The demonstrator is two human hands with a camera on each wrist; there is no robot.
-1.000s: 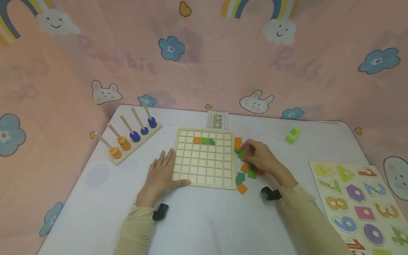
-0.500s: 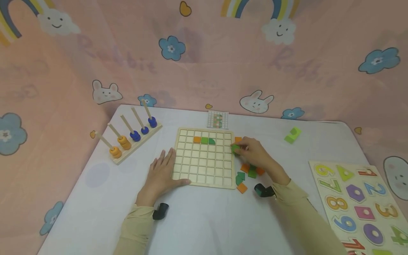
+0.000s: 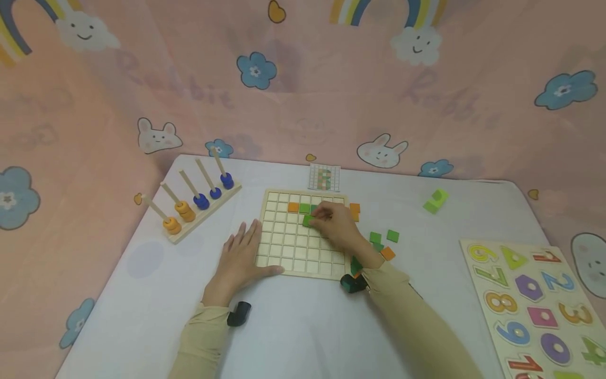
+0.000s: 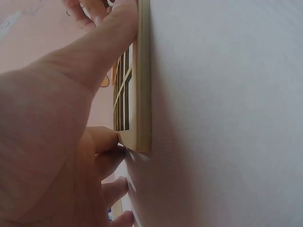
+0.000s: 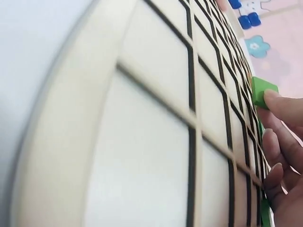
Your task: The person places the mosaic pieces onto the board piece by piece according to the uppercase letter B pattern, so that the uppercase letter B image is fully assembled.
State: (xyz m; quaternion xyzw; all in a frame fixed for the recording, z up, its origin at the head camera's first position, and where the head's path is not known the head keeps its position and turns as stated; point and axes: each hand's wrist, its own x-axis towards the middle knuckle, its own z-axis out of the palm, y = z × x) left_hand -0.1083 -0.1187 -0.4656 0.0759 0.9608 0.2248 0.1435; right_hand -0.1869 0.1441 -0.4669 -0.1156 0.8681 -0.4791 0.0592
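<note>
A wooden grid board [image 3: 289, 258] lies on the white table. My right hand [image 3: 338, 227] is over it and pinches a green square tile [image 3: 306, 221] between thumb and finger; the right wrist view shows this tile [image 5: 262, 91] tilted at the grid. Just behind it, an orange tile [image 3: 293, 207] and a green tile [image 3: 304, 208] sit side by side in one row, with a dark green piece [image 3: 313, 209] mostly hidden by my fingers. Along the board's left side rests my left hand [image 3: 239, 260], fingers straight, thumb along the near edge [image 4: 143, 94].
Loose green and orange tiles [image 3: 388, 253] lie right of the board, some under my right wrist. A patterned card [image 3: 324, 177] lies behind it. A peg stacker [image 3: 203, 210] stands left; a light green block [image 3: 435, 201] and a number puzzle [image 3: 516, 302] lie right.
My right hand has picked a green tile from the loose pieces and carried it left over the board, below the row of tiles. My left hand has stayed in place.
</note>
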